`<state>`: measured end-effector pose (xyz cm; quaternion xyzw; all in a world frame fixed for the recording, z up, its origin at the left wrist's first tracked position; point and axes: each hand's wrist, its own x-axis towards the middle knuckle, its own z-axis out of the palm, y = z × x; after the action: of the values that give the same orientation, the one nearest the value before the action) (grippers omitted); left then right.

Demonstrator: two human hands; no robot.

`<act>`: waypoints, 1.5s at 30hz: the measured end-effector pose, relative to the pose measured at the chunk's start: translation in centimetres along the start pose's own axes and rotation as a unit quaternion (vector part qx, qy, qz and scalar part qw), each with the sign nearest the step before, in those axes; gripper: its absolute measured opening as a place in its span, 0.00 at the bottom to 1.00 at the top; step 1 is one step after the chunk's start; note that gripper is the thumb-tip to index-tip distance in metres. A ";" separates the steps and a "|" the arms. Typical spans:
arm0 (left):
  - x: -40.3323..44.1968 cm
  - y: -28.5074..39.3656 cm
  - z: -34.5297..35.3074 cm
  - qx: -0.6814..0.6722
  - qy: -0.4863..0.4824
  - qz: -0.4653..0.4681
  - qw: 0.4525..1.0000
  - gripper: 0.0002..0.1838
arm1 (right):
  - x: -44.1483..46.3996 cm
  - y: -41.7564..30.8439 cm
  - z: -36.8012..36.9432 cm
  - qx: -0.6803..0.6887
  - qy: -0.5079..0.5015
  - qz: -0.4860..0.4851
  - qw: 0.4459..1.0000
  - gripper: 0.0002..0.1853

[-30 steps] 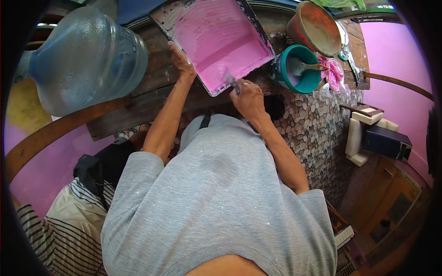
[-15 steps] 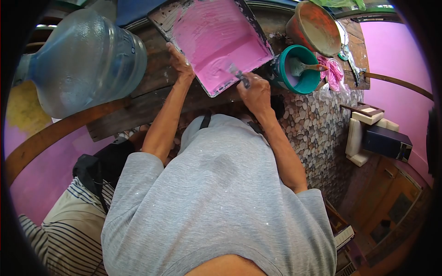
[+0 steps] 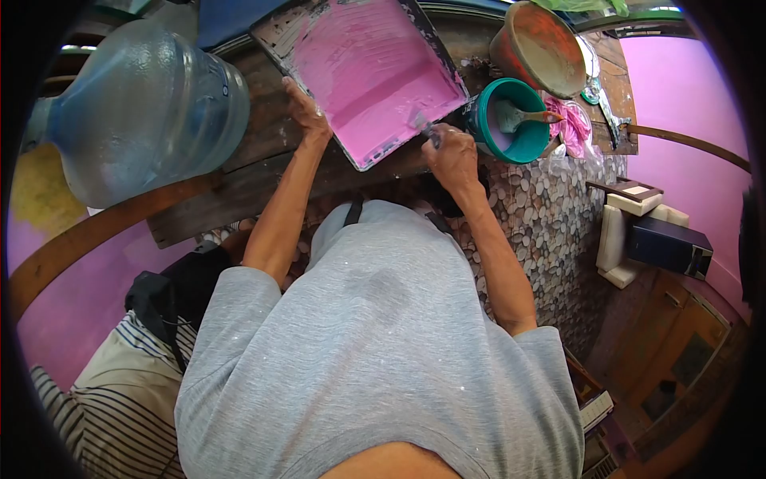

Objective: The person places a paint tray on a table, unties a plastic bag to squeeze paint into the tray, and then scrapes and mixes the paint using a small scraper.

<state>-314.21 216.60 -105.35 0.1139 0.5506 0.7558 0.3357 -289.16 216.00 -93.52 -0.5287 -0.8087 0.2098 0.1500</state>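
Observation:
A black-edged paint tray [image 3: 465, 82], coated with wet pink paint, lies tilted on the wooden table. My left hand [image 3: 307, 114] grips its left edge, the fingers partly under the rim. My right hand [image 3: 453, 157] is closed around a small dark-handled tool [image 3: 423, 124] with a flat greyish end, which is over the pink paint near the tray's lower right corner. Whether it is a brush or a scraper I cannot tell. Just right of that hand stands a green paint bucket [image 3: 533, 146] with a paintbrush [image 3: 523, 116] inside.
A large clear water jug [image 3: 152, 112] lies on its side at left. Beyond the bucket stand a stained bowl [image 3: 519, 48] and a pink plastic bag [image 3: 573, 126] on the wooden table [image 3: 263, 176]. A person in striped clothing [image 3: 128, 391] is close at lower left.
My right hand and its tool have moved right, toward the tray's right edge. The left hand still holds the tray, and the whole view has shifted slightly.

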 end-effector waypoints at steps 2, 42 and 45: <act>-0.5 0.7 0.3 -0.014 -0.004 -0.028 1.000 0.47 | 0.2 0.2 0.0 0.045 -0.008 0.010 0.999 0.11; -1.0 1.7 0.7 -0.054 -0.029 -0.058 0.996 0.45 | 5.5 3.7 -3.5 -0.034 -0.042 -0.048 0.997 0.13; -1.2 2.0 0.9 -0.052 -0.030 -0.049 0.997 0.44 | 5.7 3.7 -2.9 -0.095 -0.018 -0.030 0.995 0.13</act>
<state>-313.58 216.15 -102.92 0.0913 0.5049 0.7624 0.3943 -287.07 223.08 -92.72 -0.5125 -0.8428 0.1371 0.0909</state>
